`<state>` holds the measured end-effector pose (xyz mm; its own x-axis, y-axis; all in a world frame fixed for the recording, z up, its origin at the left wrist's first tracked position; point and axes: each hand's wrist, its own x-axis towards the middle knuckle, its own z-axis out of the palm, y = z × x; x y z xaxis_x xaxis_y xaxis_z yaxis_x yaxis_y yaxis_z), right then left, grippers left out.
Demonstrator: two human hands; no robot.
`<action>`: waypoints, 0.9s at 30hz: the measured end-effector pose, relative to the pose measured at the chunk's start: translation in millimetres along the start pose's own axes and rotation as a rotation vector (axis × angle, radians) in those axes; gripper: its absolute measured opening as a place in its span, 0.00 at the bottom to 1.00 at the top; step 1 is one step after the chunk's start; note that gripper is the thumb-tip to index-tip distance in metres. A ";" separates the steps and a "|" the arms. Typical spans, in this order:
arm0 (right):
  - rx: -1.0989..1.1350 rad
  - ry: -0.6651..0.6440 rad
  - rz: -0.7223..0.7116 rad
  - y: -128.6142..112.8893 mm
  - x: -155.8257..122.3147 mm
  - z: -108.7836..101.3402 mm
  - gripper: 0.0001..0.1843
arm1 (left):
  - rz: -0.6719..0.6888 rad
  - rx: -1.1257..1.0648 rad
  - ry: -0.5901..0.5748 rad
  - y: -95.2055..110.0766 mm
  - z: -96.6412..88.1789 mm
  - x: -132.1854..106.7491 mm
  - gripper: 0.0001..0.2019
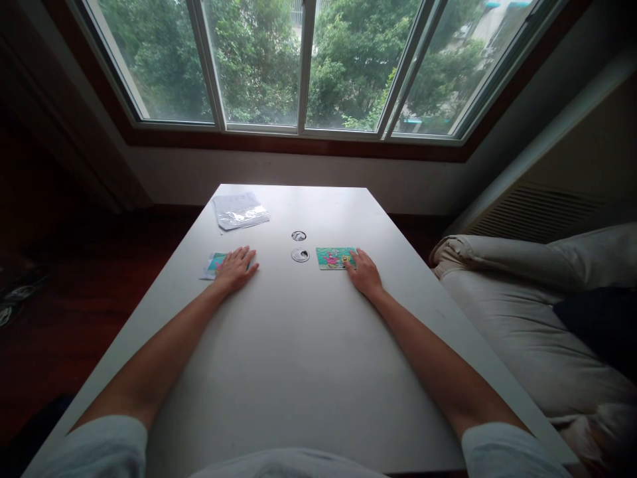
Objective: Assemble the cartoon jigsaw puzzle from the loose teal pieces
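Observation:
My left hand (235, 269) lies flat on the white table (298, 358), fingers spread. It covers part of a small card with a turquoise and pink print (215, 261), whose pale edge sticks out on the left. Towards the right, a rectangular picture card (328, 258) lies flat, turquoise with a pink and a yellow cartoon figure. The fingers of my right hand (365, 271) rest open over its right end and hide that part. Between the hands are two round silver-rimmed pieces, a nearer one (300, 255) and a farther one (298, 236); I cannot make out what they are.
A clear plastic bag with white paper (241, 211) lies at the table's far left corner. Beyond the far edge is a wall with a wide window (298, 129). A light-coloured sofa (502, 305) stands along the right side, and dark red floor (99, 292) shows on the left.

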<state>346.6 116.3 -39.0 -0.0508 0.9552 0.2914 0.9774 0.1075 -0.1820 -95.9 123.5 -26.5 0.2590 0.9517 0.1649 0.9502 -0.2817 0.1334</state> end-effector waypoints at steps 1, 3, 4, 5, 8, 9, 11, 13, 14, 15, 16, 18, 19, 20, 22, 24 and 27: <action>0.012 0.016 -0.036 -7.2 0.8 0.2 0.32 | -0.016 0.001 0.061 0.6 -0.6 9.0 0.26; 0.027 -0.006 -0.144 -20.0 2.1 1.2 0.31 | -0.033 0.006 0.118 2.9 -3.2 22.6 0.24; 0.033 -0.030 -0.184 -24.8 3.1 2.0 0.31 | -0.039 0.008 0.140 4.5 -5.0 26.8 0.23; 0.034 -0.049 -0.191 -28.2 4.7 2.8 0.30 | -0.042 0.012 0.157 6.4 -7.1 29.3 0.21; 0.026 -0.046 -0.142 -30.9 11.6 5.5 0.30 | -0.058 0.039 0.192 14.2 -13.6 27.1 0.19; 0.024 -0.039 -0.129 -29.7 13.8 6.3 0.29 | -0.066 0.053 0.202 17.8 -15.0 24.0 0.19; 0.025 -0.037 -0.127 -26.0 16.4 7.5 0.29 | -0.082 0.078 0.222 27.3 -15.7 15.9 0.19; 0.031 -0.041 -0.135 -22.3 15.8 7.4 0.29 | -0.082 0.098 0.232 39.1 -13.5 7.5 0.17; 0.035 -0.039 -0.134 -21.5 14.4 6.7 0.29 | -0.094 0.109 0.237 45.3 -11.6 3.8 0.16; 0.041 -0.031 -0.129 -22.0 12.4 5.4 0.29 | -0.116 0.111 0.237 51.2 -9.6 0.9 0.15; 0.048 -0.025 -0.124 -24.1 9.6 3.7 0.29 | -0.147 0.107 0.233 56.6 -7.6 -1.4 0.15; 0.080 -0.008 -0.129 -34.3 2.2 -0.6 0.30 | -0.207 0.087 0.228 64.3 -4.5 -3.9 0.15; 0.107 -0.012 -0.159 -42.4 -2.4 -2.9 0.29 | -0.223 0.076 0.227 66.4 -3.6 -4.2 0.15; 0.134 -0.035 -0.206 -52.1 -7.7 -5.0 0.28 | -0.228 0.069 0.227 67.3 -3.2 -4.0 0.14; 0.175 -0.086 -0.304 -73.5 -19.0 -8.6 0.27 | -0.214 0.066 0.232 66.9 -3.8 -3.2 0.14; 0.192 -0.131 -0.419 -92.9 -29.4 -11.3 0.27 | -0.184 0.072 0.244 65.8 -5.7 -2.9 0.13; 0.182 -0.164 -0.498 -109.9 -39.1 -14.1 0.25 | -0.118 0.067 0.262 69.9 -8.3 -6.1 0.12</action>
<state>244.1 63.3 -17.2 -0.5432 0.8057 0.2359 0.7767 0.5890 -0.2232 -32.5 97.0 -10.1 0.1010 0.9111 0.3997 0.9827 -0.1541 0.1030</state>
